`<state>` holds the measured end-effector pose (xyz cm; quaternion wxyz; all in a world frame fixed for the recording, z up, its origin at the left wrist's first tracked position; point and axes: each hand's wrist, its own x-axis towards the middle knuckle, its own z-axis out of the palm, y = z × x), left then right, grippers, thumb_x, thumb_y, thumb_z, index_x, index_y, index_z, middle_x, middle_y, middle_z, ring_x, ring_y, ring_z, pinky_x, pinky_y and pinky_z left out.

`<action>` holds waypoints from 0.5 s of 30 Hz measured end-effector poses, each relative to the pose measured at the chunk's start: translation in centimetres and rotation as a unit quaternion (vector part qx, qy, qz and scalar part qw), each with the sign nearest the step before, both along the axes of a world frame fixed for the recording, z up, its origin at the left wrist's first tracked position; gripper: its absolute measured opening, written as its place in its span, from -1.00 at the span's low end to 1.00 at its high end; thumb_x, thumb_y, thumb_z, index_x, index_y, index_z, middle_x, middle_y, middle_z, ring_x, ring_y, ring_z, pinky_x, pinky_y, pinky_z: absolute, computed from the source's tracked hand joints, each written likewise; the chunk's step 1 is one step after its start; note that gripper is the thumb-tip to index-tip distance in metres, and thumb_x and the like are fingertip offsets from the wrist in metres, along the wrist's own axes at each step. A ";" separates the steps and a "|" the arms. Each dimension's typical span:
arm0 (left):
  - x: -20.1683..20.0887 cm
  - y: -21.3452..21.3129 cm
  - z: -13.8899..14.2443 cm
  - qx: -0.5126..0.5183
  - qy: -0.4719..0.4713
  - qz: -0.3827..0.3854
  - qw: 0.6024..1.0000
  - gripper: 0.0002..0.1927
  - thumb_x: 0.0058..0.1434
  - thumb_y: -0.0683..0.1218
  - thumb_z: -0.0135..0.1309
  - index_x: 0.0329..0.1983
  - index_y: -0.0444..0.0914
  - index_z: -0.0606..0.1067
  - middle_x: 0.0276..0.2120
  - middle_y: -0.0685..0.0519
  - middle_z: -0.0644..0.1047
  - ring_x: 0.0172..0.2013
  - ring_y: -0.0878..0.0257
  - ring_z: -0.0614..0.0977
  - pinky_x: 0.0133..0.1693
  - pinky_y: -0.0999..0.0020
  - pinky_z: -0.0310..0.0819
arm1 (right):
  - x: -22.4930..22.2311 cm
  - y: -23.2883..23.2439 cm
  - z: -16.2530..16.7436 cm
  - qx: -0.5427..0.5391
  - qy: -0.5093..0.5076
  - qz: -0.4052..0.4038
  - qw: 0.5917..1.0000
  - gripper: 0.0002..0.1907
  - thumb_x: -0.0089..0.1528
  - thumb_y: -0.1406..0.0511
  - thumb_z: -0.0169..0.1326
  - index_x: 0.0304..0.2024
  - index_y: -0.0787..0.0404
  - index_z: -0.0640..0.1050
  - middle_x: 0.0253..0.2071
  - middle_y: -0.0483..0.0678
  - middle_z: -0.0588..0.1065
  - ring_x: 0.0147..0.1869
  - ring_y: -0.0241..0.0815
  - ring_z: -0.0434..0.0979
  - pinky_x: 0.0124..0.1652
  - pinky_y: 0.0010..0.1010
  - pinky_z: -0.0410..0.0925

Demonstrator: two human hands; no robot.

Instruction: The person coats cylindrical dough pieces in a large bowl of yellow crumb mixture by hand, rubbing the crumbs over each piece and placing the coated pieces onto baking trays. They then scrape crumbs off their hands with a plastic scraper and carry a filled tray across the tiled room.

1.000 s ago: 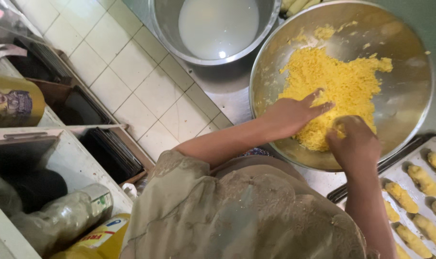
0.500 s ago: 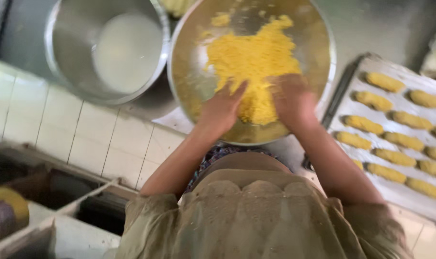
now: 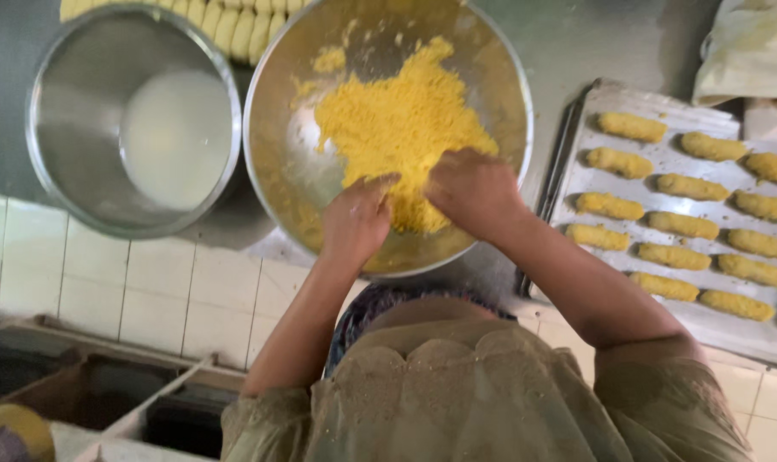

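Both forearms reach forward and converge over a wide steel mixing bowl point(image 3: 277, 171) on the worktop. The left hand point(image 3: 354, 224) lies palm down, fingers curled and pinching into the near edge of the crumbly yellow dough point(image 3: 397, 120). The right hand point(image 3: 469, 190) is cupped beside it, its grip closed on a clump of the same coarse, grainy mass. A smaller steel bowl point(image 3: 72, 111) holding milky white liquid stands to the left; a flat tray point(image 3: 713, 321) of breaded yellow fingers point(image 3: 632, 127) lies to the right.
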<state>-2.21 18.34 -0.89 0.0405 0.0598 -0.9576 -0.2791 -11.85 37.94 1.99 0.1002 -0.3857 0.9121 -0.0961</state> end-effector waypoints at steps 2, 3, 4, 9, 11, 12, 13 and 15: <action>-0.5 0.1 0.7 -0.019 0.027 -0.022 0.999 -0.41 0.09 -0.20 0.09 0.24 -0.01 0.54 0.09 -0.24 0.55 0.02 -0.16 0.60 -0.02 0.03 0.53 | -0.5 0.1 1.2 -0.073 -0.004 0.112 0.991 -0.62 -0.01 0.22 0.14 -0.12 0.10 0.62 -0.01 0.09 0.53 0.03 0.13 0.55 -0.14 0.00 0.44; -0.8 -0.1 1.1 -0.029 0.054 -0.046 0.997 -0.35 0.02 -0.21 0.08 0.27 -0.07 0.53 0.10 -0.28 0.55 0.01 -0.21 0.59 -0.07 0.01 0.52 | -0.6 0.1 1.7 -0.111 -0.012 0.163 0.980 -0.43 -0.15 0.25 0.15 -0.03 0.11 0.63 0.08 0.17 0.52 0.04 0.19 0.53 -0.16 0.04 0.43; -1.1 -0.2 1.4 -0.038 0.084 -0.072 0.993 -0.28 -0.04 -0.22 0.08 0.30 -0.13 0.52 0.11 -0.32 0.54 -0.01 -0.25 0.58 -0.12 0.00 0.51 | -0.8 0.3 2.0 -0.047 -0.055 0.123 0.990 -0.55 0.04 0.23 0.10 0.00 0.07 0.62 0.09 0.08 0.54 0.11 0.11 0.53 -0.05 0.00 0.42; -3.9 0.1 2.8 0.018 -0.084 -0.044 0.995 -0.62 0.28 -0.06 0.12 0.18 0.05 0.56 -0.03 -0.09 0.64 0.02 -0.06 0.63 0.01 0.06 0.51 | -3.3 2.5 2.8 -0.098 -0.130 0.178 0.970 -0.40 0.01 0.40 0.07 0.13 0.00 0.59 0.37 0.13 0.39 0.34 0.13 0.39 0.06 -0.08 0.35; -4.7 0.0 3.1 0.065 -0.076 -0.062 0.993 -0.59 0.28 -0.10 0.09 0.20 0.01 0.55 0.05 -0.09 0.62 0.08 -0.03 0.61 0.07 0.12 0.49 | -5.6 3.4 3.1 -0.111 -0.192 0.171 0.960 -0.48 0.14 0.28 0.13 0.18 0.07 0.54 0.29 0.11 0.41 0.32 0.12 0.39 0.14 -0.06 0.30; -5.1 -0.1 3.2 0.094 -0.044 -0.087 0.991 -0.56 0.27 -0.13 0.09 0.24 -0.05 0.53 0.11 -0.12 0.61 0.12 -0.03 0.60 0.11 0.15 0.48 | -7.4 3.7 3.3 -0.118 -0.221 0.172 0.953 -0.50 0.20 0.23 0.15 0.21 0.11 0.51 0.25 0.10 0.43 0.31 0.11 0.39 0.18 -0.05 0.28; -5.4 0.1 3.3 0.124 -0.015 -0.111 0.986 -0.52 0.25 -0.15 0.08 0.28 -0.12 0.50 0.16 -0.15 0.59 0.16 -0.02 0.58 0.14 0.18 0.47 | -9.6 4.4 3.7 -0.123 -0.219 0.164 0.954 -0.55 0.21 0.22 0.16 0.18 0.07 0.56 0.18 0.07 0.49 0.25 0.05 0.45 0.18 -0.08 0.30; -6.4 1.0 3.4 0.381 -0.088 -0.100 0.915 -0.52 0.31 -0.18 0.02 0.33 -0.25 0.43 0.27 -0.15 0.51 0.28 0.05 0.50 0.25 0.21 0.36 | -14.6 5.6 4.7 -0.178 -0.263 0.094 0.944 -0.61 0.22 0.19 0.18 0.10 0.08 0.62 0.06 -0.02 0.59 0.14 -0.09 0.57 0.13 -0.20 0.38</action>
